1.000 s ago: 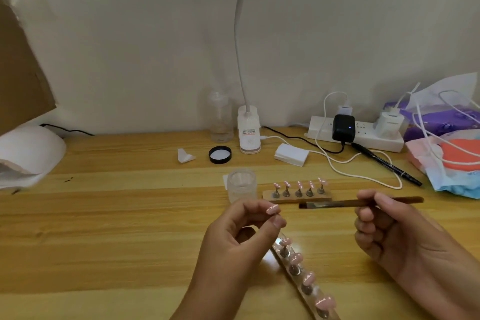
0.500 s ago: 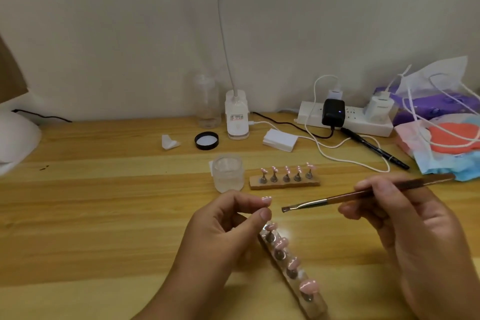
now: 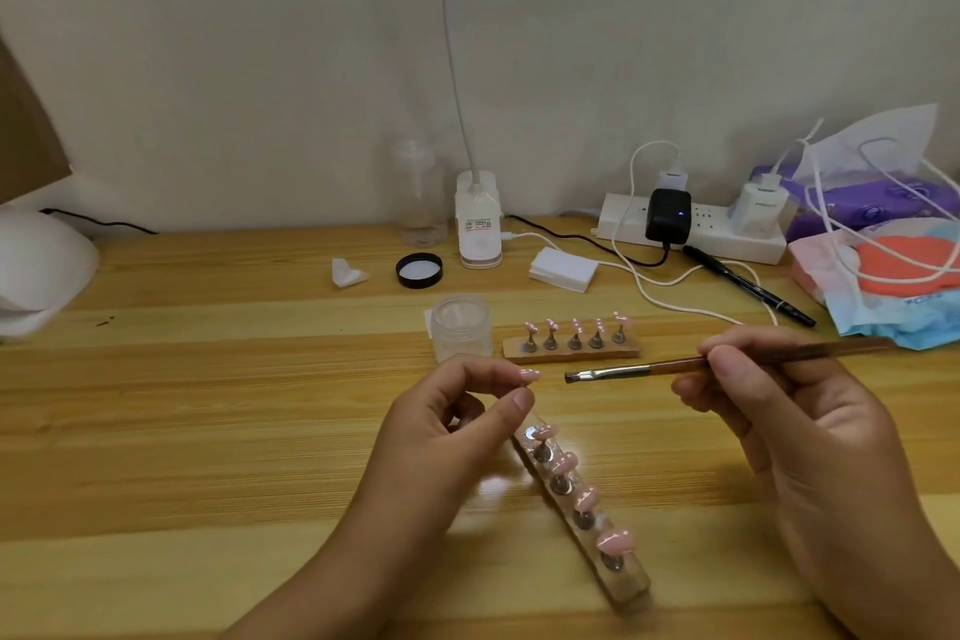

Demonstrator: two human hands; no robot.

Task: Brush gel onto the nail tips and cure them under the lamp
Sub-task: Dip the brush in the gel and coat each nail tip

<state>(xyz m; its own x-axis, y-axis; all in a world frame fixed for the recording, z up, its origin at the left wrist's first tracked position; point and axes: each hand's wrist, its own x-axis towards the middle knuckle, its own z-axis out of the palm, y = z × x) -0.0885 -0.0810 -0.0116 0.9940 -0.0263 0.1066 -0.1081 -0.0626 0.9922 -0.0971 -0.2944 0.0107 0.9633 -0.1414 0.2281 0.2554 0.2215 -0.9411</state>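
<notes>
While one pink nail tip [image 3: 530,373] is pinched between thumb and forefinger of the left hand [image 3: 457,426], just above frame centre, the brush [image 3: 649,369] is gripped pen-style by the right hand [image 3: 779,411], with the bristles just beside the tip but not touching it. Gel could easily get smeared onto the fingertips, since so little of the tip is exposed, or the tip could be flicked out of that light pinch. The red-printed label on the desk lamp base [image 3: 478,224] can't be read, too small.
</notes>
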